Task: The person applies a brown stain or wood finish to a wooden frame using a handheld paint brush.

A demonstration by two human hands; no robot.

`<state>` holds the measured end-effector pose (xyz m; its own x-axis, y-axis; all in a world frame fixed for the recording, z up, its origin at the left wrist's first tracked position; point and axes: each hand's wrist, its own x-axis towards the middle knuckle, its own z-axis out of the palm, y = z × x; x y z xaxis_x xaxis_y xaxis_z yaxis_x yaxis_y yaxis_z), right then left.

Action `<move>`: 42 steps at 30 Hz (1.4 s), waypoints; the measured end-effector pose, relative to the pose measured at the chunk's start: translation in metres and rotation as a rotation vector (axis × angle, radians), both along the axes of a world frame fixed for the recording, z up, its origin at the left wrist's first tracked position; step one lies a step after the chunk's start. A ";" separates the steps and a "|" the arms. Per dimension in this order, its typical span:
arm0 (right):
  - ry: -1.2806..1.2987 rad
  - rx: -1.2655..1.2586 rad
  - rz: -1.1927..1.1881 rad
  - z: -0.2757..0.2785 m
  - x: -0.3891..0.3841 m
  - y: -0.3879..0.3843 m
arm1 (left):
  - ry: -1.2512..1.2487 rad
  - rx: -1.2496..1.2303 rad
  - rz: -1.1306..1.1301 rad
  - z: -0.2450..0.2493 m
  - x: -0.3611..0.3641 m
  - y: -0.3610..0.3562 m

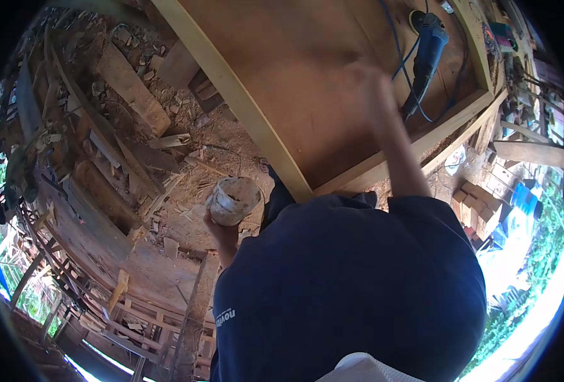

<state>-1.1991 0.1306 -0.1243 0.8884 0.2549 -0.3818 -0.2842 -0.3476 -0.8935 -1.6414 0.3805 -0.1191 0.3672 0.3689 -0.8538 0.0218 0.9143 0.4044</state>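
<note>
My left hand (213,223) is wrapped around the side of a small, whitish plastic tub (234,202), which is smeared and has brownish stuff inside. The tub is held out to the left of my body, beside the corner of a large wooden frame (256,121). Over the brown panel (282,57) within that frame, my right hand (370,79) is smeared by motion. Its fingers do not show clearly, and I cannot tell whether anything is in them. To the right of it, a blue angle grinder (428,57) lies on the panel with its cord looped around.
Wood offcuts (132,89) and shavings cover the ground at the left. A long board (97,204) lies farther down on that side. Stacked reddish-brown blocks (478,205) stand at the right, near a blue object (525,198). The frame's raised edge (352,181) borders the panel.
</note>
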 end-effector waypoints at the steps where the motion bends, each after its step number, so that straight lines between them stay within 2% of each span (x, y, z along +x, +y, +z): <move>1: 0.336 0.173 -0.110 0.044 -0.036 0.051 | -0.007 0.003 -0.028 -0.005 0.004 0.000; 3: -0.262 -0.195 0.703 0.110 -0.079 0.105 | -0.011 -0.028 -0.029 -0.006 0.016 0.003; 4: -0.260 -0.201 0.701 0.105 -0.074 0.104 | -0.004 -0.051 -0.024 -0.006 0.019 0.004; 6: 0.184 0.292 0.332 0.085 -0.049 0.099 | -0.021 -0.040 -0.033 -0.013 0.019 0.006; 8: -0.089 -0.250 0.224 0.077 0.019 0.068 | -0.039 -0.024 -0.033 -0.021 0.011 0.010; 10: -0.370 -0.572 0.189 0.110 0.054 0.060 | -0.113 -0.045 -0.035 -0.031 0.003 0.014; 13: -0.333 -0.695 0.245 0.118 0.042 0.085 | -0.089 -0.089 -0.033 -0.036 -0.005 0.018; 15: -0.108 0.035 0.511 0.060 0.019 0.090 | -0.096 -0.089 -0.064 -0.035 0.002 0.024; 16: -0.115 0.034 0.509 0.070 0.012 0.102 | -0.091 -0.083 -0.091 -0.032 0.007 0.027; 18: 0.142 0.161 0.632 0.106 -0.008 0.123 | -0.053 -0.060 -0.062 -0.021 0.025 0.031; 19: 0.141 0.170 0.637 0.114 0.003 0.124 | -0.013 -0.038 -0.033 -0.016 0.030 0.033; 21: -0.376 -0.466 0.296 0.117 0.033 0.117 | -0.045 -0.029 -0.028 -0.019 0.023 0.035; 25: -0.435 -0.546 0.263 0.104 0.061 0.114 | -0.056 -0.043 -0.063 -0.020 0.021 0.029; 27: 0.234 0.194 0.374 0.105 0.049 0.128 | -0.104 -0.088 -0.062 -0.026 0.017 0.027; 28: 0.227 0.195 0.373 0.107 0.054 0.128 | -0.078 -0.085 -0.071 -0.024 0.019 0.025; 30: -0.474 -0.539 0.294 0.110 0.070 0.131 | -0.053 -0.077 -0.077 -0.019 0.022 0.021; 31: -0.475 -0.535 0.293 0.106 0.081 0.128 | -0.051 -0.073 -0.058 -0.015 0.023 0.020; 32: -0.428 -0.533 0.191 0.102 0.098 0.121 | -0.054 -0.068 -0.037 -0.013 0.024 0.019; 33: -0.385 -0.527 0.090 0.105 0.109 0.120 | -0.063 -0.059 -0.032 -0.014 0.025 0.019; 34: -0.395 -0.518 0.090 0.106 0.114 0.120 | -0.127 -0.043 -0.039 -0.015 0.022 0.018; 36: 0.239 0.253 0.285 0.116 0.118 0.123 | -0.193 -0.024 -0.044 -0.021 0.013 0.020; 37: 0.236 0.255 0.290 0.110 0.129 0.122 | -0.184 -0.064 -0.028 -0.027 0.006 0.022; 39: -0.264 -0.354 0.260 0.092 0.155 0.119 | -0.175 -0.105 -0.005 -0.030 0.000 0.023; 40: -0.267 -0.352 0.264 0.095 0.157 0.117 | -0.167 -0.075 -0.016 -0.029 -0.001 0.023; 42: -0.607 -0.855 0.187 0.103 0.169 0.121 | -0.170 -0.034 -0.015 -0.029 0.002 0.024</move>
